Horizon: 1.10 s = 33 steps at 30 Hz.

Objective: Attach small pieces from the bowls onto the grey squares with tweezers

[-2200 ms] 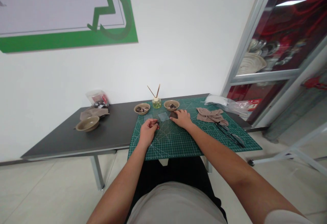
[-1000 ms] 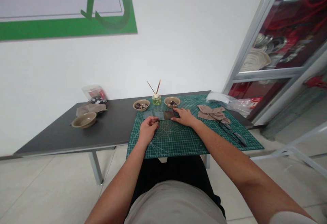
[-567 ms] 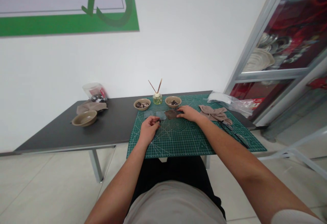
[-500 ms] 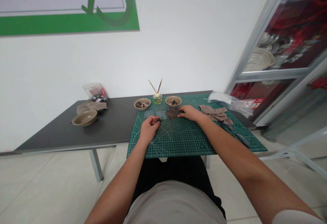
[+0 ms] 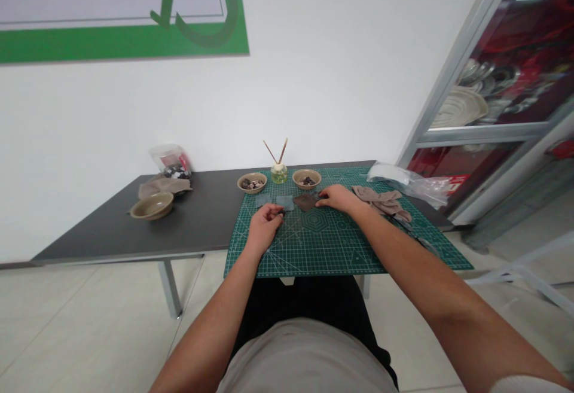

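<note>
My left hand [image 5: 265,225] is over the green cutting mat [image 5: 332,249], fingers pinched on a small dark piece [image 5: 281,212], perhaps a stone. Just beyond it lie two flat grey squares [image 5: 285,202], one partly behind the fingers. A brown square piece [image 5: 305,203] lies to their right. At that piece's right edge my right hand [image 5: 336,197] has its fingers closed around something dark, mostly hidden. Behind the squares stand two tan bowls, the left bowl [image 5: 252,191] and the right bowl [image 5: 307,187], both holding small dark and pale stones.
Between the bowls stands a glass diffuser bottle [image 5: 278,174] with two sticks. A brown cloth [image 5: 381,200], glasses [image 5: 419,240] and a plastic bag [image 5: 410,182] lie right. An empty bowl [image 5: 151,207], another cloth [image 5: 164,186] and a clear container [image 5: 168,158] sit left.
The view has shifted slightly, so everything sits a little further right. Both hands keep about the same places on the mat, fingers still closed.
</note>
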Motion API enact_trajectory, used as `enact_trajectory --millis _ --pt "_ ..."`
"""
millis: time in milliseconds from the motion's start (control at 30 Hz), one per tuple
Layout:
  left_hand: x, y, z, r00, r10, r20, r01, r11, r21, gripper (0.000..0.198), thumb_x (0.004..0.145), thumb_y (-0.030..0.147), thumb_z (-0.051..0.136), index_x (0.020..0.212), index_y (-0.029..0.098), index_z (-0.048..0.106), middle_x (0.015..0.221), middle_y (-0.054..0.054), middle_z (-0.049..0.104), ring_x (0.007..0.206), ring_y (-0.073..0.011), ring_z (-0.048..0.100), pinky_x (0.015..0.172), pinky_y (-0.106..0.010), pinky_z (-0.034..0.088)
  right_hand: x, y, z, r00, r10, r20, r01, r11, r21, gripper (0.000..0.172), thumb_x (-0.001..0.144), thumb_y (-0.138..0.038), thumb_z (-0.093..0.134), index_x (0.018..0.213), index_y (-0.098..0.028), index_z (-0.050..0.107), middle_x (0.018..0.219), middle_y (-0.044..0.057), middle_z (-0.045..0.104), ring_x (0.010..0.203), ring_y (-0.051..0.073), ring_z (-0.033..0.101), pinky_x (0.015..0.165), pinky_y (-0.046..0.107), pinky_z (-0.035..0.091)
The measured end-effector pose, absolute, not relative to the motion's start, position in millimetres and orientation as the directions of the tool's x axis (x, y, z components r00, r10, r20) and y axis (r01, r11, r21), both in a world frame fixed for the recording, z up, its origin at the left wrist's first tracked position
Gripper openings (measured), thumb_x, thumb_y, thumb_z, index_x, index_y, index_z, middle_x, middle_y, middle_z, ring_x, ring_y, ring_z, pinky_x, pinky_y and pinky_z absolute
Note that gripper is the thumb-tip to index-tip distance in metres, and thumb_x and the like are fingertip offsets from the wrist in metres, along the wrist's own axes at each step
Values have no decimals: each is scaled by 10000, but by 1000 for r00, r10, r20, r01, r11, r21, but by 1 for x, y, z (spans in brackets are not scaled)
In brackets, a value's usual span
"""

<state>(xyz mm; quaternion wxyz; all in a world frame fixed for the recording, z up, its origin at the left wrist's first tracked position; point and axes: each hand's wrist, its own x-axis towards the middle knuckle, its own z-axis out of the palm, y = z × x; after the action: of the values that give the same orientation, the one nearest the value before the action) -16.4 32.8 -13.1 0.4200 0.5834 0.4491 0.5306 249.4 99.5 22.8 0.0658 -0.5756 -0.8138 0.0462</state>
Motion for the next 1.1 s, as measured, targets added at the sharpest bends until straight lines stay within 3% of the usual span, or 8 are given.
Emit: enact_trajectory --millis 133,400,633,833,967,1100 --pt "-17 32 -13 39 967 252 91 -255 963 205 706 233 647 902 180 671 700 3 641 601 -132 592 607 -251 449 243 95 25 -324 943 79 937 331 -113 353 808 -457 650 1090 -259 723 1022 56 739 981 262 659 801 306 474" --pt "-18 34 -16 60 965 257 95 -261 961 198 728 249 637 912 185 668 702 9 624 610 -127 584 609 -243 437 240 96 36 -441 897 5 896 441 -45 334 797 -223 628 1106 -314 717 1093 21 722 1050 273 641 898 347 462" --pt "-18 34 -17 64 957 284 143 -290 946 186 733 243 628 893 178 696 655 27 587 593 -105 517 592 -222 391 237 80 42 -225 968 114 974 227 -1 360 843 -208 492 1153 -228 674 1049 113 718 966 270 660 830 348 468" --pt "-16 31 -11 30 961 275 128 -276 952 212 689 255 693 884 172 690 659 30 593 597 -105 528 614 -228 412 241 71 29 45 970 238 979 5 -206 364 846 -275 520 1183 -186 625 1029 118 717 926 245 658 757 287 445" --pt "-15 33 -12 23 971 236 116 -237 965 271 668 257 721 921 164 692 720 1 648 650 -127 583 659 -247 446 243 69 26 89 972 219 953 -20 -301 280 844 -300 528 1045 -175 677 948 108 726 865 230 655 693 268 409" --pt "-17 34 -14 18 971 237 188 -236 953 248 679 282 713 900 171 712 677 11 636 619 -125 572 624 -242 429 242 52 26 125 936 330 925 11 -381 248 840 -340 533 959 -182 683 858 72 720 768 201 632 618 251 363"
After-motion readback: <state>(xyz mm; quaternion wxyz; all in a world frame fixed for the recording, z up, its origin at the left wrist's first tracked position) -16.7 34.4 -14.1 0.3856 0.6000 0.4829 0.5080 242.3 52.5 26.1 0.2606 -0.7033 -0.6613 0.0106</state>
